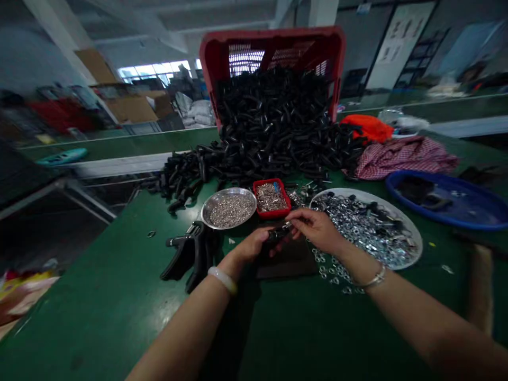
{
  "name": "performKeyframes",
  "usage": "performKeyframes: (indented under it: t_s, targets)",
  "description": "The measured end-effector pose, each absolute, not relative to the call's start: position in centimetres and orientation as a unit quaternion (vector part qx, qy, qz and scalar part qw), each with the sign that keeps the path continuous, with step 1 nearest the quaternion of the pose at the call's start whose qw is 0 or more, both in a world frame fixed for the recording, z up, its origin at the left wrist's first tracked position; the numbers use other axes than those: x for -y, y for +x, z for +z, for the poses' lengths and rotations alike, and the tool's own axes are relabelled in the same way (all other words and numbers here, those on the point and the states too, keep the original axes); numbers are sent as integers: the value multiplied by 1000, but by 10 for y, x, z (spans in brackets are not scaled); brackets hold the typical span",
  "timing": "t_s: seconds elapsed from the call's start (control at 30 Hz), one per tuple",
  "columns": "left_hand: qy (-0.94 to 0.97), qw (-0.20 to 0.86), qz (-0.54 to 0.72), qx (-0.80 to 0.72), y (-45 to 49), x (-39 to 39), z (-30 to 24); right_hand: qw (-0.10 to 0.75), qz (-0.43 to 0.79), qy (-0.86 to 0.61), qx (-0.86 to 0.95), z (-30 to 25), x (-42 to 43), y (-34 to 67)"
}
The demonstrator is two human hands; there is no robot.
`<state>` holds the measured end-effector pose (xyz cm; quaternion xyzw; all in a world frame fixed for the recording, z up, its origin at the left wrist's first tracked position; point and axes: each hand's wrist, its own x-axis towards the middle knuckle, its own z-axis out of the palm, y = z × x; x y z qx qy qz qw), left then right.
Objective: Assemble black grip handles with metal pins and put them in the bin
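My left hand [251, 247] is closed around a black plastic handle part [278, 233] just above a dark pad [288, 259] on the green table. My right hand [315, 227] pinches at the upper end of that same part, fingers pressed together; what it pinches is too small to make out. Right behind the hands stand a round metal dish [229, 208] of small silvery pieces and a small red tray [272, 197] of screws. A white plate [367, 227] heaped with metal washers sits under my right wrist. Finished black parts [190, 254] lie left of my left hand.
A tipped red crate [273, 53] spills a large heap of black plastic parts [270, 132] across the far table. A blue basin [448, 198], checked cloth [400, 156] and orange cloth [367, 127] lie at the right. Loose washers [331, 272] are scattered by the plate.
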<state>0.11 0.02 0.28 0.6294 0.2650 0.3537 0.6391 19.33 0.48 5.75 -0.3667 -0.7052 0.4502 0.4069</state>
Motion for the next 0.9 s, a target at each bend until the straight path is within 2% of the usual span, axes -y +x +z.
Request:
performKeyframes:
  t_s: [0.07,0.13,0.27,0.37,0.43,0.53,0.67,0.77,0.9]
  targets:
    - [642,625,343,-282,4,0,8,414,418,-383,713,56,-4,198]
    - [674,569,337,-330,9,2,14,418,325,-395,751,55,-1,203]
    - [758,303,299,-494,18,10,22,380,85,-383,838,45,10,212]
    - [792,113,184,-572,22,15,25,312,78,-431,843,30,10,213]
    - [800,48,121,-586,24,18,26,263,99,-468,838,24,7,211]
    - [805,24,77,-588,24,22,28,211,94,-486,843,28,6,211]
    - [801,35,95,-590,13,11,48,195,61,-475,856,37,13,230]
    - [727,15,101,-679,-14,-19,73,196,49,-455,867,30,18,254]
    - [625,41,2,-780,-63,-69,90,189,42,-435,880,13,21,279]
